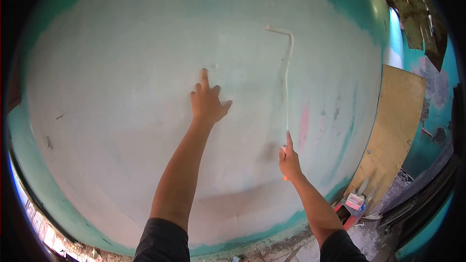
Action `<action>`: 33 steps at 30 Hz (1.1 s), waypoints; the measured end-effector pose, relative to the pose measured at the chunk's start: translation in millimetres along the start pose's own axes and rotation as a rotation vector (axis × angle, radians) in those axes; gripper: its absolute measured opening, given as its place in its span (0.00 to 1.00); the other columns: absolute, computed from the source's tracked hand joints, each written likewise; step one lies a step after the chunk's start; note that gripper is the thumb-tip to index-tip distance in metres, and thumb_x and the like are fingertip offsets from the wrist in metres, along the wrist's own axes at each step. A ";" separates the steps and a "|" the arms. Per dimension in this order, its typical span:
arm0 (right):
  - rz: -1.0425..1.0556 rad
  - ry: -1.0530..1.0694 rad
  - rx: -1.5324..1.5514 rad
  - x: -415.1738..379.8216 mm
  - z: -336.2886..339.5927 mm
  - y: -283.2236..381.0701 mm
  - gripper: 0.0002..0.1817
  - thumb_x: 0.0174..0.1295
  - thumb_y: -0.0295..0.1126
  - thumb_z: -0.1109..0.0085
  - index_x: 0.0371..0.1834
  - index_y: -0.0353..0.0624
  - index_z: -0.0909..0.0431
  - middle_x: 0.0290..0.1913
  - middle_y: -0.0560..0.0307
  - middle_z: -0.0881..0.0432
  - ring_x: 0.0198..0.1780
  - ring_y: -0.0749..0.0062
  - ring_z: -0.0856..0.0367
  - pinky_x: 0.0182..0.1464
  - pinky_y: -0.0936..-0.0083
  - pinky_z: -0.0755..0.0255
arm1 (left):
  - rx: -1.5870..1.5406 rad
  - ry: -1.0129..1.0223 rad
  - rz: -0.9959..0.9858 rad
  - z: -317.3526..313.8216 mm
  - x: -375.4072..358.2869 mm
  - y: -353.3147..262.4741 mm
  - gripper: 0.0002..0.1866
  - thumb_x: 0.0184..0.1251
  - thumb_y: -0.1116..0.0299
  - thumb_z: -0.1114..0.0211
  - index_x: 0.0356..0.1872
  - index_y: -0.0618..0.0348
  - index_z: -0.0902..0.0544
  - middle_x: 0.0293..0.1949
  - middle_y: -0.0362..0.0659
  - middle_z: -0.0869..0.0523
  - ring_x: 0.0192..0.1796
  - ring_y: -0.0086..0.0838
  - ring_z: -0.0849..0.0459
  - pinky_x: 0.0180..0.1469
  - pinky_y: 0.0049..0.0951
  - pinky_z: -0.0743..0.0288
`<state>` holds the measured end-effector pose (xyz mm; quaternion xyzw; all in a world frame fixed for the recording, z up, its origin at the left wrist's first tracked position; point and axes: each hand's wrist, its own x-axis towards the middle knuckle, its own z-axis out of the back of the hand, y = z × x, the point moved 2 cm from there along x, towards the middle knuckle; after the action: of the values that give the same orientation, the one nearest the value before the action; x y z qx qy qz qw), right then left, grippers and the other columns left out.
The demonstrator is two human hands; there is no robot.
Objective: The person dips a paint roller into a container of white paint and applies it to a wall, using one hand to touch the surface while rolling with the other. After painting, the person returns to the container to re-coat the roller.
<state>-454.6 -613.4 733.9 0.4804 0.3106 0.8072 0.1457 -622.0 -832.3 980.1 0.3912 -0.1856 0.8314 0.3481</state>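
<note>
My left hand (208,104) is raised to the painted wall (121,92), fingers spread and empty. Its index fingertip is right beside a small bump (215,67) in the paint. Lower and to the right, my right hand (290,162) is wrapped round the orange handle of a paint roller frame (287,82), index finger stretched up along its shaft. The long pale rod rises from the hand and bends left at the top. No roller sleeve shows on that bent end. Whitish paint covers most of the wall, with green around the edges.
A tan board (395,116) leans at the wall's right end. By its foot stands a red container (350,221) with a pink-and-white item (355,201) on it. Dark planks (422,194) lie at the far right. A nail (59,117) sticks out at the left.
</note>
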 end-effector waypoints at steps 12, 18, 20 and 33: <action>0.089 -0.090 -0.031 159.0 47.4 97.4 0.42 0.78 0.32 0.51 0.88 0.64 0.63 0.30 0.55 0.22 0.27 0.65 0.21 0.34 0.66 0.20 | 0.050 -0.134 -0.038 -11.8 -0.2 4.5 0.27 0.58 0.47 0.22 0.52 0.55 0.13 0.82 0.53 0.46 0.77 0.60 0.43 0.71 0.62 0.41; -0.004 -0.085 -0.010 178.6 45.1 121.8 0.42 0.79 0.34 0.51 0.88 0.67 0.64 0.31 0.53 0.20 0.27 0.62 0.19 0.31 0.61 0.18 | 0.039 -0.180 -0.044 -16.8 0.6 6.9 0.28 0.59 0.48 0.22 0.54 0.55 0.14 0.81 0.51 0.45 0.78 0.63 0.45 0.75 0.69 0.46; 0.067 -0.092 -0.027 153.9 30.2 92.6 0.42 0.78 0.32 0.50 0.88 0.66 0.63 0.31 0.53 0.20 0.28 0.62 0.18 0.33 0.62 0.19 | 0.046 -0.195 -0.046 -17.0 0.6 6.9 0.29 0.59 0.48 0.22 0.55 0.55 0.14 0.81 0.51 0.44 0.79 0.63 0.46 0.76 0.70 0.47; 0.041 -0.038 -0.007 29.3 9.2 -4.8 0.42 0.75 0.27 0.47 0.88 0.51 0.56 0.27 0.54 0.25 0.28 0.65 0.24 0.39 0.71 0.25 | 0.082 -0.259 -0.024 -24.7 3.4 4.8 0.37 0.58 0.47 0.22 0.69 0.46 0.22 0.80 0.49 0.43 0.77 0.65 0.44 0.76 0.76 0.50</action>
<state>-461.4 -590.7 754.1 0.5012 0.2953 0.8018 0.1368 -639.9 -819.8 967.2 0.5115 -0.1900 0.7766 0.3149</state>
